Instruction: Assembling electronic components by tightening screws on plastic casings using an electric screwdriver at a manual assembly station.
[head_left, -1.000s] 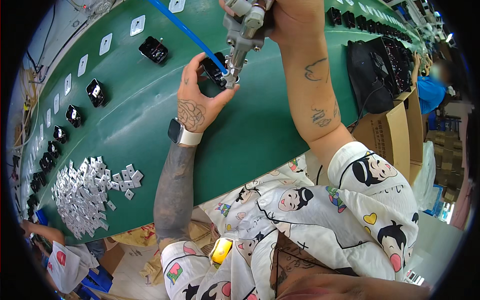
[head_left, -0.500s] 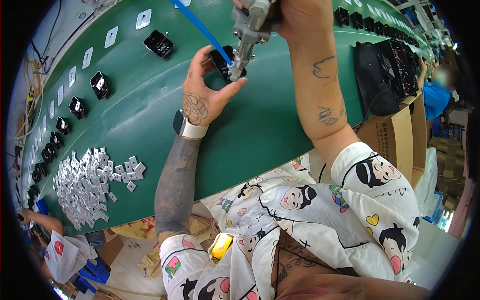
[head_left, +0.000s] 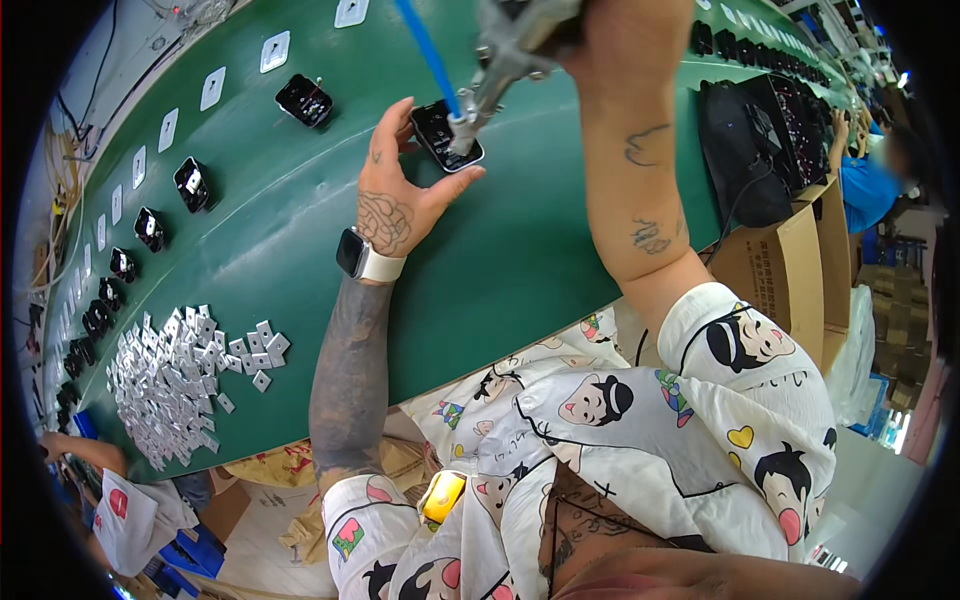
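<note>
My left hand (head_left: 400,195) curves around a small black housing (head_left: 432,128) on the green table, with the thumb at its near edge and the fingers along its left side. Loops of tattoo lines cover the back of this hand, and a watch (head_left: 352,251) on a pale strap sits at its wrist. My right hand (head_left: 630,40), partly cut off by the upper edge, grips a grey metal power screwdriver (head_left: 500,70), smeared by motion. A blue hose (head_left: 425,50) runs down to its nozzle, which is over the housing. Whether the tip touches the housing, I cannot tell.
A heap of small pale metal plates (head_left: 165,385) lies at the left. Black housings (head_left: 193,185) and white plates (head_left: 212,88) line the far left of the table. At the right are a black bag (head_left: 740,150), a cardboard box (head_left: 770,285) and a person in blue (head_left: 868,190).
The screwdriver's nozzle has moved slightly left over the housing, and its body is more blurred. My left hand keeps its hold. The whole view has shifted a little.
</note>
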